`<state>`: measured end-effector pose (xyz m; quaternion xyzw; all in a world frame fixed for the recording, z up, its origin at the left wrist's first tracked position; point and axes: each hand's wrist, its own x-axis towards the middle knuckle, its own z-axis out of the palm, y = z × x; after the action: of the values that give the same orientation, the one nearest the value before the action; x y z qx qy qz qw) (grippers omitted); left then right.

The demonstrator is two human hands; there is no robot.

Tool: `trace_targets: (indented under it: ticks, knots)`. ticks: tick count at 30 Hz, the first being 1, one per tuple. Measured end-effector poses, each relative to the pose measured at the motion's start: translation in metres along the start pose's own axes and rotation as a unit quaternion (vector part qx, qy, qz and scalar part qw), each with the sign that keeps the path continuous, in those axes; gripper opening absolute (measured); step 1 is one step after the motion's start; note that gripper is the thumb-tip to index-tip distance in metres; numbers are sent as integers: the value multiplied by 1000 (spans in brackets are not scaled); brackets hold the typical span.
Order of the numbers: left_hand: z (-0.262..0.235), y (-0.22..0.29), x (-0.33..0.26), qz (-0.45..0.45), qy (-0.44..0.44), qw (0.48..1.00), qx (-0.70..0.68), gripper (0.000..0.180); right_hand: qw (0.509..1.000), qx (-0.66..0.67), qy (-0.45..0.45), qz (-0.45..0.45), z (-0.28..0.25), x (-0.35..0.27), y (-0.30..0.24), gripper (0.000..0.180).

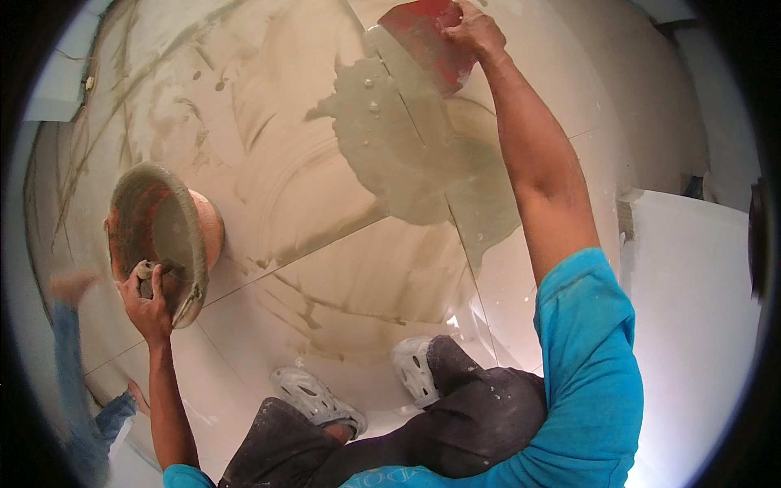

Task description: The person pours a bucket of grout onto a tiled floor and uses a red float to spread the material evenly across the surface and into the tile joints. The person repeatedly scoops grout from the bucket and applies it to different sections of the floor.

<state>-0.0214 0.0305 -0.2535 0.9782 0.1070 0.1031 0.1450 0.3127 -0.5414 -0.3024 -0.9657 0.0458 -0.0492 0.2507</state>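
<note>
My right hand (477,31) grips a red flat plastic spreader (423,41), its edge against the tiled floor. Below the spreader lies a wide pool of wet grey-green grout (399,154), covering parts of the tile joints. At the left, my left hand (146,302) is closed around a grout-caked tool (145,270) with a rounded handle end. The tool's lower part is hard to make out inside the bucket. That orange bucket (213,228), tilted toward me, has a grout-crusted rim and grey grout inside.
Smeared grout film covers much of the pale floor tiles (301,154). My feet in light clogs (313,397) are close below the smears. Another person's jeans-clad leg (69,350) and bare foot show at the far left. A white panel (691,268) stands at the right.
</note>
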Motion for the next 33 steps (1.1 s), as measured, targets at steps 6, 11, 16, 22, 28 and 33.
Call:
trace_targets:
  ticks: [6, 11, 16, 22, 28, 33]
  knots:
    - [0, -6, -4, -26, 23, 999, 2, 27, 992, -122, -4, -12, -13, -60, -98, 20]
    - [-2, -8, -2, -2, 16, 1000, -15, 28, 988, -133, -21, -78, -27, -106, -144, 25]
    - [-3, 1, -1, -30, 12, 999, 4, 29, 972, 44, -98, -208, 37, -165, -189, 24]
    - [-2, -2, -2, -4, 19, 1000, 7, 27, 964, 80, -190, -166, 118, -177, -210, 30]
    - [-1, -3, -2, 5, 22, 1000, 15, 27, 995, 8, -74, -59, 90, -127, -143, 32]
    - [-1, -3, -1, -2, 16, 1000, -3, 27, 999, 24, -25, -29, 63, -109, -93, 32]
